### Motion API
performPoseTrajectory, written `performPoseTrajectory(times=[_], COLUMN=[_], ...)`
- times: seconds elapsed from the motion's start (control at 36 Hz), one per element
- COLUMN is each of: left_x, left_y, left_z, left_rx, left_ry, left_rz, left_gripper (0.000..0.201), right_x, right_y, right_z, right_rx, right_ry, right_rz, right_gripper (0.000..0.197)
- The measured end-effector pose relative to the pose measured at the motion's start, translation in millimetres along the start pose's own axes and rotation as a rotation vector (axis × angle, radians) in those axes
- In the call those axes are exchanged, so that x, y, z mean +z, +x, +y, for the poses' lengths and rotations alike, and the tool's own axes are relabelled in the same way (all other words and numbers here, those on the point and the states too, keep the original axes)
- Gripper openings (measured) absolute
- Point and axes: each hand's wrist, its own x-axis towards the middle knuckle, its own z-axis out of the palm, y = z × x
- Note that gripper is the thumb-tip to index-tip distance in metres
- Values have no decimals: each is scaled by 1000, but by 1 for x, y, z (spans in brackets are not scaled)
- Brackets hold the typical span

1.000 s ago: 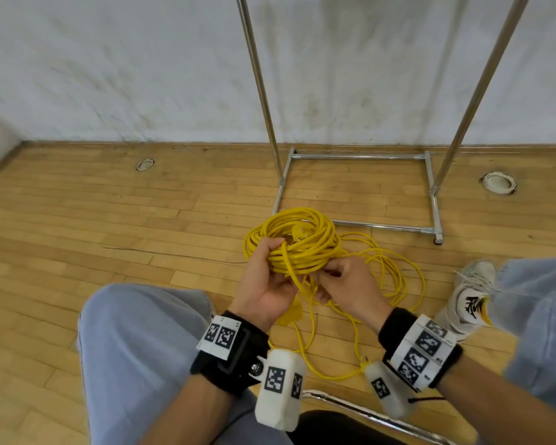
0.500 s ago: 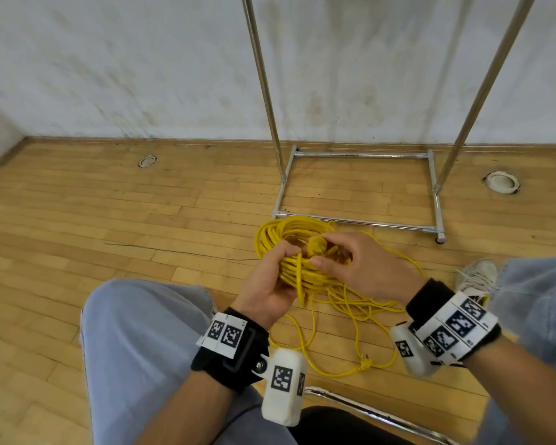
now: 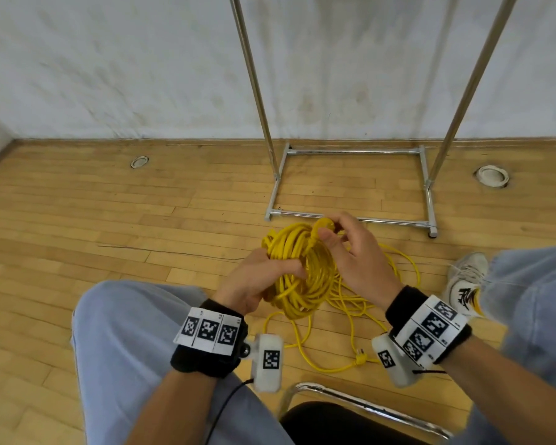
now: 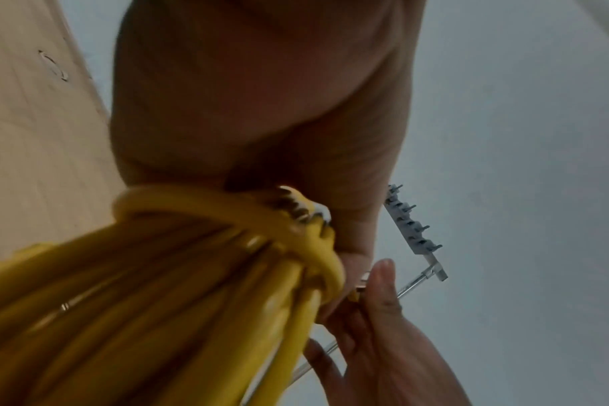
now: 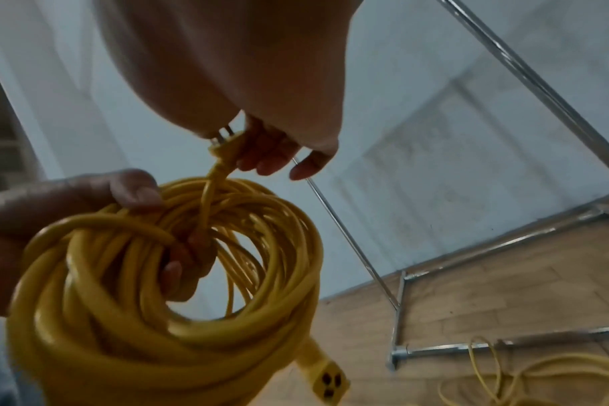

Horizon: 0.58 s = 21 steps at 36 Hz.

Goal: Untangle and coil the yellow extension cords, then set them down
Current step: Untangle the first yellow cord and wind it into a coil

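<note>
A thick coil of yellow extension cord [image 3: 302, 268] hangs in front of my knees. My left hand [image 3: 270, 274] grips its left side, fingers through the middle [image 5: 188, 261] and thumb [image 5: 132, 192] on top. At the coil's top my right hand [image 3: 331, 232] pinches the pronged plug end [image 5: 226, 148], whose cord rises out of the bundle. One turn of cord [image 4: 226, 203] wraps across the bundle by my left palm. The socket end [image 5: 327, 376] dangles below the coil. A thinner yellow cord [image 3: 366, 303] lies loose on the floor, its plug [image 3: 360, 359] near my right wrist.
A chrome clothes rack base [image 3: 350, 187] and its uprights stand on the wooden floor just beyond the coil, against a white wall. The chair frame [image 3: 366, 406] is under me, and my shoe [image 3: 466, 277] is at the right. Two round floor fittings [image 3: 139, 162] [image 3: 491, 176] sit near the wall.
My right hand rose from the coil's lower side to its top, carrying the plug end up and over the bundle. The left hand kept its grip and lifted the coil slightly.
</note>
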Motion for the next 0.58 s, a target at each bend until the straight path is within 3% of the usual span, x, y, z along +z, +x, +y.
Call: performPoseTrajectory(times=[0.14, 0.25, 0.33, 0.5, 0.58], left_x=[1, 4, 7, -2, -6], left_y=[-3, -7, -9, -6, -5], left_z=[0, 7, 11, 13, 10], left_rx=[111, 98, 41, -14, -2], left_ry=[-86, -421, -595, -527, -347], left_rz=[100, 43, -21, 25, 61], left_gripper=[28, 20, 16, 30, 29], right_x=[16, 21, 19, 19, 19], right_y=[-3, -5, -1, -4, -2], right_z=[6, 4, 1, -2, -5], right_rx=[189, 401, 496, 552, 544], right_ry=[77, 187, 240, 253, 276], right_rz=[144, 202, 209, 265, 280], right_gripper=[50, 66, 66, 71, 68])
